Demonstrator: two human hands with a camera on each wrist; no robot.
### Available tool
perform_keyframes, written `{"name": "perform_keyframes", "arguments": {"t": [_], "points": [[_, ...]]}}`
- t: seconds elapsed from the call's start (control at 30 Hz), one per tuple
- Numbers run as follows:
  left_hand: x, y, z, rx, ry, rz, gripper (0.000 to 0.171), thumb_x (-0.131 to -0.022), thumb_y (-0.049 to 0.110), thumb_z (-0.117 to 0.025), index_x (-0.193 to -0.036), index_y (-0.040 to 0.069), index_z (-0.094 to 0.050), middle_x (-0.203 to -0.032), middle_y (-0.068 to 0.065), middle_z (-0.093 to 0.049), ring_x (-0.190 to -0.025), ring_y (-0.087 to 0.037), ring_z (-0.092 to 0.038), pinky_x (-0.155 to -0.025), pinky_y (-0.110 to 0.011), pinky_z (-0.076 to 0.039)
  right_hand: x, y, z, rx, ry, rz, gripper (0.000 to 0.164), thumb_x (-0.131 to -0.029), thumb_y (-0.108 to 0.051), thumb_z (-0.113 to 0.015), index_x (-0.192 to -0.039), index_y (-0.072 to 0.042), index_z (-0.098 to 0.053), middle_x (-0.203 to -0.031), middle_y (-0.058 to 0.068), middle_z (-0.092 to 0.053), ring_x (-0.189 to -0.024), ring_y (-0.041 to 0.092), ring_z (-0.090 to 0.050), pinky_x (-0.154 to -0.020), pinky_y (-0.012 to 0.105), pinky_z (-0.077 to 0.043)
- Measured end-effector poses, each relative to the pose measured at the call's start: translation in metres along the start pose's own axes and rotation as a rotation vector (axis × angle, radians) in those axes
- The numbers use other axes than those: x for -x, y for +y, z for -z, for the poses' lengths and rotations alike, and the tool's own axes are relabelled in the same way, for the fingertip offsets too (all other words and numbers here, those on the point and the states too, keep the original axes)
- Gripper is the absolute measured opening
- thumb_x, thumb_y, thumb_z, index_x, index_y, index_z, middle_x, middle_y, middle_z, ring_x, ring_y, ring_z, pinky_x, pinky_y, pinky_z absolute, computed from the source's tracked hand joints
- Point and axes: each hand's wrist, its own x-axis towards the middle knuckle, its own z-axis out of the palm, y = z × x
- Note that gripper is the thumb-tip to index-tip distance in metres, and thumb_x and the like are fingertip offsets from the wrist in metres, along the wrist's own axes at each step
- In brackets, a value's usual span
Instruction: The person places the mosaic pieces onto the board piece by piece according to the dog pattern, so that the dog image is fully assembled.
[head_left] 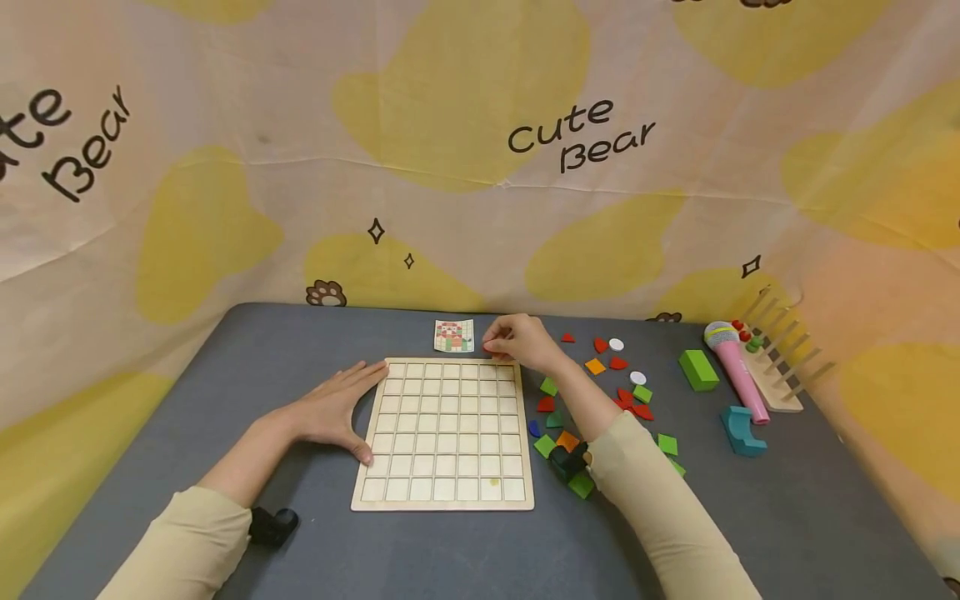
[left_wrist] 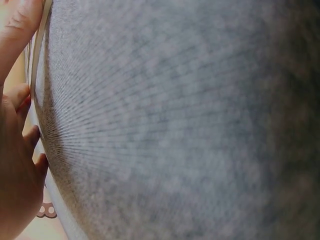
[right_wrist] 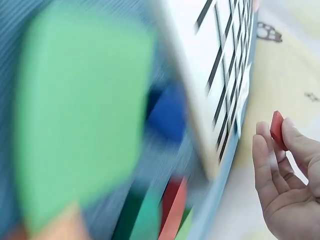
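My left hand [head_left: 330, 408], spread wide, touched the board [head_left: 442, 506] along its left edge; my right hand [head_left: 521, 342] pinched a red piece [right_wrist: 277, 131] near the card [head_left: 453, 336].

Looks like a children's play corner, but cannot tell if in a home or a studio. In the head view, has from nine o'clock over twelve to three a printed cloth [head_left: 450, 217] with yellow patches [head_left: 480, 92], paw prints [head_left: 326, 293] and the words "Cute Bear" [head_left: 581, 137]. Has at six a grey table [head_left: 375, 558] with a gridded board [head_left: 446, 442], at four bright tiles [head_left: 667, 444], at three a pink microphone [head_left: 738, 375] and a wooden peg stand [head_left: 780, 393].
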Motion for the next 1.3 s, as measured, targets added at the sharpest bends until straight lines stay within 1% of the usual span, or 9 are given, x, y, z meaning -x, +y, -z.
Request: {"name": "perform_keyframes", "arguments": {"t": [0.27,0.57,0.7,0.73,0.87,0.9,0.97,1.1,1.3], "points": [[-0.001,-0.001,-0.002,0.005,-0.001,-0.001,0.140,-0.051,0.069,-0.086,-0.158,0.006,-0.021,-0.166,-0.017,-0.019,-0.152,-0.048,-0.014,-0.119,-0.069,-0.017,-0.017,-0.018,-0.034,-0.004,-0.025,0.011,0.016,-0.093,-0.006,-0.065,-0.108,-0.003,-0.073,-0.098,0.015,-0.071,-0.084,0.027,-0.073,-0.072,0.032,-0.062],[-0.001,-0.002,-0.001,0.001,-0.006,0.008,0.140,-0.051,0.070,-0.086,-0.157,0.005,-0.021,-0.166,-0.017,-0.019,-0.152,-0.048,-0.014,-0.118,-0.070,-0.017,-0.034,-0.030,-0.069,0.005,0.053,-0.009,0.008,-0.083,-0.012,-0.079,-0.088,-0.011,-0.074,-0.084,0.008,-0.076,-0.074,0.012,-0.068,-0.065,0.018,-0.053],[-0.001,-0.002,-0.002,0.004,-0.004,0.007,0.140,-0.052,0.069,-0.086,-0.158,0.006,-0.020,-0.166,-0.017,-0.019,-0.152,-0.048,-0.014,-0.118,-0.071,-0.017,-0.038,-0.037,-0.081,-0.018,0.029,-0.014,0.006,-0.084,-0.011,-0.078,-0.088,-0.008,-0.074,-0.085,0.011,-0.078,-0.068,0.012,-0.071,-0.060,0.023,-0.057],[-0.001,-0.002,-0.002,0.002,-0.001,0.005,0.140,-0.052,0.069,-0.086,-0.158,0.006,-0.020,-0.166,-0.017,-0.019,-0.152,-0.048,-0.014,-0.117,-0.071,-0.017,-0.039,-0.039,-0.083,-0.009,0.025,-0.011,0.006,-0.084,-0.011,-0.078,-0.088,-0.008,-0.075,-0.085,0.011,-0.078,-0.067,0.011,-0.071,-0.061,0.025,-0.058],[-0.002,-0.003,-0.002,-0.005,0.009,-0.002,0.140,-0.051,0.070,-0.085,-0.158,0.006,-0.021,-0.166,-0.016,-0.019,-0.152,-0.048,-0.015,-0.117,-0.070,-0.019,-0.042,-0.044,-0.091,0.070,0.021,0.027,0.006,-0.083,-0.012,-0.079,-0.089,-0.009,-0.077,-0.083,0.008,-0.078,-0.063,0.007,-0.067,-0.089,0.031,-0.055],[-0.002,-0.003,-0.003,-0.006,0.011,-0.005,0.140,-0.051,0.070,-0.086,-0.158,0.006,-0.021,-0.166,-0.016,-0.020,-0.152,-0.048,-0.015,-0.117,-0.070,-0.019,-0.042,-0.044,-0.093,0.089,0.022,0.037,0.006,-0.083,-0.012,-0.079,-0.089,-0.009,-0.077,-0.083,0.007,-0.078,-0.063,0.006,-0.066,-0.092,0.032,-0.054],[-0.003,-0.003,-0.003,-0.008,0.012,-0.007,0.140,-0.051,0.070,-0.086,-0.158,0.006,-0.021,-0.166,-0.016,-0.020,-0.152,-0.048,-0.015,-0.117,-0.070,-0.019,-0.043,-0.043,-0.095,0.109,0.024,0.053,0.006,-0.083,-0.011,-0.079,-0.089,-0.009,-0.078,-0.082,0.007,-0.078,-0.061,0.004,-0.064,-0.090,0.025,-0.053],[-0.002,-0.004,-0.004,-0.004,0.008,-0.003,0.141,-0.050,0.070,-0.086,-0.158,0.006,-0.020,-0.166,-0.016,-0.019,-0.152,-0.048,-0.014,-0.117,-0.070,-0.019,-0.043,-0.042,-0.097,0.117,0.020,0.057,0.007,-0.083,-0.012,-0.079,-0.089,-0.008,-0.077,-0.084,0.008,-0.077,-0.065,0.004,-0.060,-0.064,0.016,-0.048],[-0.003,-0.005,-0.003,-0.001,-0.002,0.007,0.141,-0.051,0.069,-0.085,-0.158,0.007,-0.019,-0.167,-0.016,-0.017,-0.153,-0.047,-0.012,-0.118,-0.070,-0.016,-0.041,-0.042,-0.096,0.177,0.012,0.064,0.008,-0.084,-0.015,-0.079,-0.091,-0.011,-0.078,-0.088,0.005,-0.077,-0.077,0.009,-0.063,-0.069,0.017,-0.045]]}}
